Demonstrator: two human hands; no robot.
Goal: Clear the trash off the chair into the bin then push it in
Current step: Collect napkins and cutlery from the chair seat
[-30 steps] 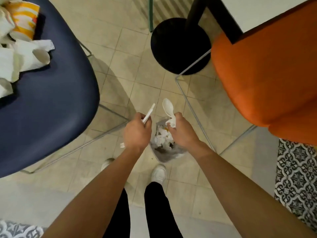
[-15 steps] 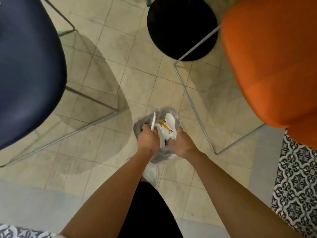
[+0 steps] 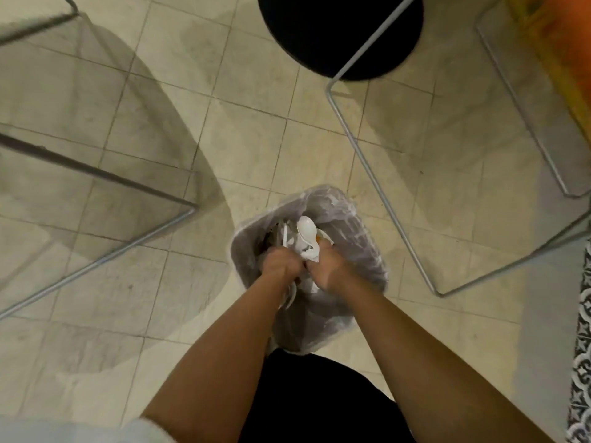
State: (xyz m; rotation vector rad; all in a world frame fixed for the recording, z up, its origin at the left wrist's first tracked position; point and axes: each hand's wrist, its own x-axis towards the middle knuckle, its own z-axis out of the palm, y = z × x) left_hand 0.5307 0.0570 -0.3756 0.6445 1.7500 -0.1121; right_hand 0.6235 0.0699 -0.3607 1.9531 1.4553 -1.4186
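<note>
The white spoon and a paper scrap are being held by the right grip just inside the mouth of the lined bin, which is standing on the tiled floor between 2 wire chair frames. The left grip is clenching a thin white utensil beside it. I am judging that a careless release is risking the long pieces catching the liner and falling outside.

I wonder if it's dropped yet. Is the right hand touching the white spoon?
Touching. The head view shows the right hand gripping the white spoon by its handle, over the bin.
</note>
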